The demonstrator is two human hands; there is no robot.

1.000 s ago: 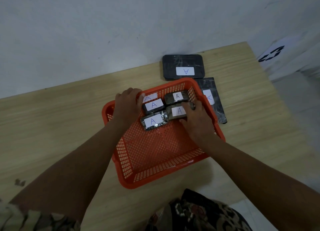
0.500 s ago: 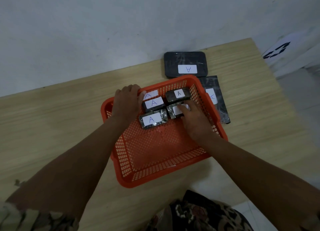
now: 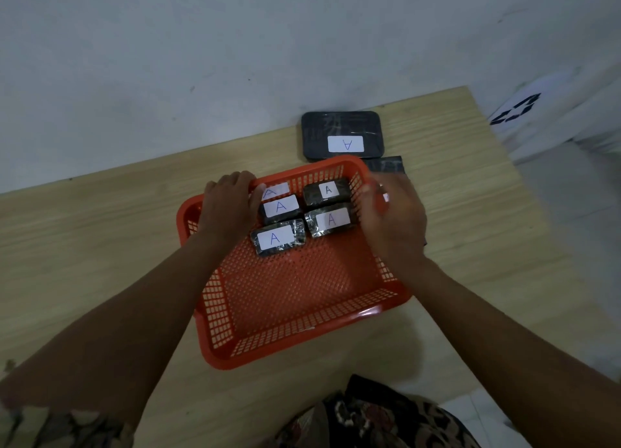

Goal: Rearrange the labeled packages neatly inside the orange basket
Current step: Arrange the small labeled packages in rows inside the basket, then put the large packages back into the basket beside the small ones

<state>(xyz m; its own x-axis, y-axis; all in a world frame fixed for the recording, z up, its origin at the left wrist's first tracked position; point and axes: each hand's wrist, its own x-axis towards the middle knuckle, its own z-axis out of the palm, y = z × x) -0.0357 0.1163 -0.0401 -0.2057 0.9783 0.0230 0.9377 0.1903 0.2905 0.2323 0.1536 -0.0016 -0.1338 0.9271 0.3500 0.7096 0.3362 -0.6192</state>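
The orange basket (image 3: 295,316) sits on the wooden table. Several small dark packages with white "A" labels lie at its far end: two on the left (image 3: 280,207) (image 3: 277,239), two on the right (image 3: 327,190) (image 3: 331,220), and one more label (image 3: 275,190) shows at the far wall. My left hand (image 3: 228,202) grips the basket's far left rim, thumb inside. My right hand (image 3: 391,219) is blurred over the right rim, fingers loosely apart and holding nothing.
A flat dark package (image 3: 342,135) labelled "A" lies on the table beyond the basket by the wall. A second flat dark package (image 3: 386,165) lies right of the basket, mostly hidden by my right hand. The table's right edge (image 3: 524,185) is close.
My right hand has let go of the near right package and moved right, over the basket's rim. My left hand has stayed on the rim.
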